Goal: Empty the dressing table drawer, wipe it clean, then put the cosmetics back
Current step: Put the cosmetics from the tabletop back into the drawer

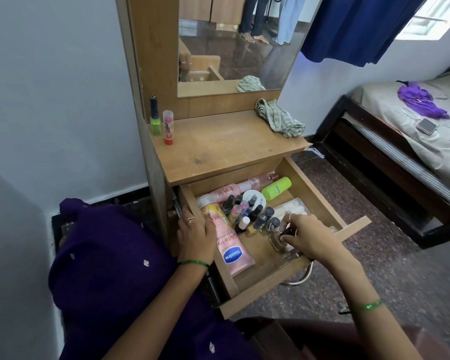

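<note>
The wooden drawer (266, 285) of the dressing table stands pulled out, full of cosmetics. A pink Vaseline lotion tube (231, 245) lies along its left side, a green bottle (276, 188) and a pink bottle (229, 189) lie at the back, and several small nail polish bottles (247, 211) stand in the middle. My left hand (195, 235) rests on the drawer's left wall, fingers curled over its edge. My right hand (307, 235) reaches into the drawer and pinches a small clear bottle with a dark cap (279, 239). On the tabletop lies a checked cloth (279, 118).
A green nail polish (155, 118) and a red-based lipstick tube (168, 128) stand at the tabletop's left. The mirror (234, 45) rises behind. A bed (411, 141) with a phone and purple cloth stands to the right. A metal handle hangs under the drawer front.
</note>
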Available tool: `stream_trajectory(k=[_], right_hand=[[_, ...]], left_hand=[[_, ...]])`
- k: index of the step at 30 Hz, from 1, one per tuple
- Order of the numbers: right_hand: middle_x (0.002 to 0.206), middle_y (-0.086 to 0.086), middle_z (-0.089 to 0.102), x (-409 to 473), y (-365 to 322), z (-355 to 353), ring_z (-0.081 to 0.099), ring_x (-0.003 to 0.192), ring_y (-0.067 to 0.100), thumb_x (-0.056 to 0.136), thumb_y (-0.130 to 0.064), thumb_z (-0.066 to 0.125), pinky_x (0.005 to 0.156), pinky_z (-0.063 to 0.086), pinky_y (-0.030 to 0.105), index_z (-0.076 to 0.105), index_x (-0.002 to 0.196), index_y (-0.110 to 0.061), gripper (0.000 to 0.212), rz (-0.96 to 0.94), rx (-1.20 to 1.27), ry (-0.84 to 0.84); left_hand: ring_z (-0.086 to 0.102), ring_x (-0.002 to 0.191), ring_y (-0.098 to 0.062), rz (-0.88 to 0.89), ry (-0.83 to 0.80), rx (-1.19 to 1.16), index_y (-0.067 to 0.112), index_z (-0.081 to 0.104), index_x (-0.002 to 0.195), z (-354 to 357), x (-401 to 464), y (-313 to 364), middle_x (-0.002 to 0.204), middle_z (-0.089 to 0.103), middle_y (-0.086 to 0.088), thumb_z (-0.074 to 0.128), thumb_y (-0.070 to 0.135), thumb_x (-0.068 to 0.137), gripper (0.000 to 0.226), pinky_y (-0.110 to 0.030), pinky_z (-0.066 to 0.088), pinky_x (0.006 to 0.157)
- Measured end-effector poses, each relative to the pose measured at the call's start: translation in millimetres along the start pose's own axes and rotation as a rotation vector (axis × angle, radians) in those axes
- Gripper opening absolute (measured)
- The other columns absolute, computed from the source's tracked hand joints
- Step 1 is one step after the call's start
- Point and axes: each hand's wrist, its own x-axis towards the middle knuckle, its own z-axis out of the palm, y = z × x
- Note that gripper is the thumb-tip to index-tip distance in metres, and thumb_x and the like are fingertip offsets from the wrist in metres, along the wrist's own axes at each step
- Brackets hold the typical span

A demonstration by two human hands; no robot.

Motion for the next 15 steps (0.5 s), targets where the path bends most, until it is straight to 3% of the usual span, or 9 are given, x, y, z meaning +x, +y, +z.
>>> stream_trajectory(k=[8, 15], right_hand=[[0.071, -0.01, 0.06, -2.7, -1.2, -15.5, 0.059, 0.075, 0.015, 0.086, -0.035, 0.059, 0.069, 0.051, 0.035, 0.056, 0.079, -0.027, 0.011, 0.007, -0.042, 0.088], [0.068, -0.008, 0.06, 5.3, -39.5, -49.2, 0.057, 0.064, 0.011, 0.087, -0.034, 0.06, 0.06, 0.048, 0.029, 0.058, 0.081, -0.023, 0.013, -0.176, -0.017, 0.201]], left_hand=[[0.049, 0.12, -0.036, -0.003, -0.001, -0.017, 0.006, 0.024, 0.145, 0.6, 0.2, -0.7, 0.139, 0.039, -0.02, 0.05, 0.025, 0.093, 0.061, -0.052, 0.046, 0.095], [0.049, 0.12, -0.037, -0.015, -0.008, -0.024, 0.006, 0.023, 0.146, 1.0, -0.1, 0.6, 0.141, 0.036, -0.021, 0.051, 0.025, 0.093, 0.063, -0.053, 0.046, 0.095]])
